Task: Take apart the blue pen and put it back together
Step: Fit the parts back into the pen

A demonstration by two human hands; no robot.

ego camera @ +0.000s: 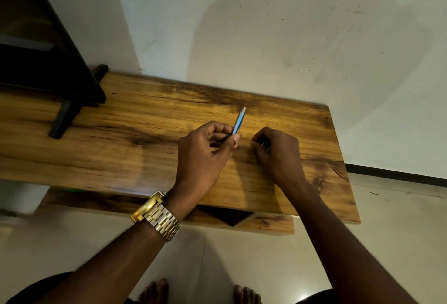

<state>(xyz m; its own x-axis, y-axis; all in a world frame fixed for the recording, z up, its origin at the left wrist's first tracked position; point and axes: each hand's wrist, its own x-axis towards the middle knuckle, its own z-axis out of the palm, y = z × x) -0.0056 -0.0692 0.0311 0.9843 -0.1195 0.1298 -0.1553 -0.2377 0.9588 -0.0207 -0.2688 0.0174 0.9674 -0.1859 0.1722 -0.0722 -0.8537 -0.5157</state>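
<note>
Nearest the camera, a gold watch [156, 215] sits on the left wrist, and beyond it the left hand [202, 156] hovers over the wooden table [108, 139] with its thumb and fingers pinched on the lower end of the blue pen [239, 121]. From that pinch the blue barrel rises up and away toward the wall, ending in a pale tip at its far end; the part below the pinch is hidden inside the fingers, so I cannot tell whether the pen's lower section is attached there. Just to the right of that grip, and apart from it, the right hand [275, 151] rests low on the tabletop with its fingers curled inward around something small. A thin pale sliver shows at the fingers, and it may be a piece of the pen such as a refill or tip section, but it is too small to name with certainty. Judging from this, the task looks to be somewhere in its middle: the pen seems split between the two hands, with one piece held up and another down at the table. Whether the hands are parting the pieces or about to rejoin them cannot be read from this view alone. Farther off, left of both grips, a dark stand [63, 100] sits on the table.
</note>
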